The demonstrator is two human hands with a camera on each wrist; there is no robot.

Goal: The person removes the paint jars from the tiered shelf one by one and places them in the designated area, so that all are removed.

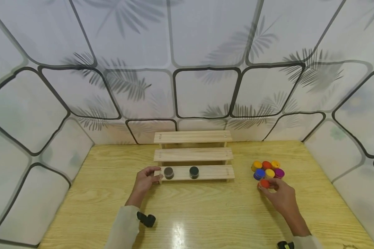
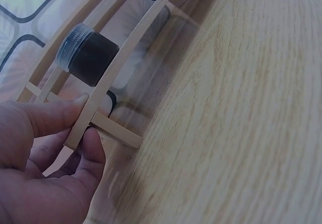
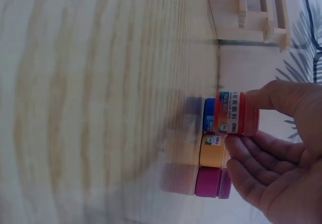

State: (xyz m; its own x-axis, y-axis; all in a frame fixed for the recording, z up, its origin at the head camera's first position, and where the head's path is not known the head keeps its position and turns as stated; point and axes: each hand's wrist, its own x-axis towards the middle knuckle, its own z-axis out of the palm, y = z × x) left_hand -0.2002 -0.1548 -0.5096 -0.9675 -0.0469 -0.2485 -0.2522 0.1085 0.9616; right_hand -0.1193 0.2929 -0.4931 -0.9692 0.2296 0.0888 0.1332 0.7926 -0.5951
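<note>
With thumb and fingers, my left hand (image 1: 145, 180) pinches the left end of the lowest step of a wooden three-tier rack (image 1: 212, 172). On that step stand a dark brown paint jar (image 1: 168, 173), close to the left fingers, and a blackish-green paint jar (image 1: 194, 172). My right hand (image 1: 280, 195) grips a red-orange paint jar (image 3: 229, 113) between thumb and fingers, its label showing in the right wrist view. It is held just in front of a cluster with a blue jar (image 1: 259, 174), a pale yellow jar (image 1: 269, 173) and a purple jar (image 1: 279, 173).
Behind those jars stand an orange-yellow jar (image 1: 256, 166), a red jar (image 1: 266, 165) and a yellow jar (image 1: 275, 164). The wood-grain table (image 1: 212, 214) is enclosed by patterned fabric walls (image 1: 205, 93) at the back and both sides, with the rack close to the back one.
</note>
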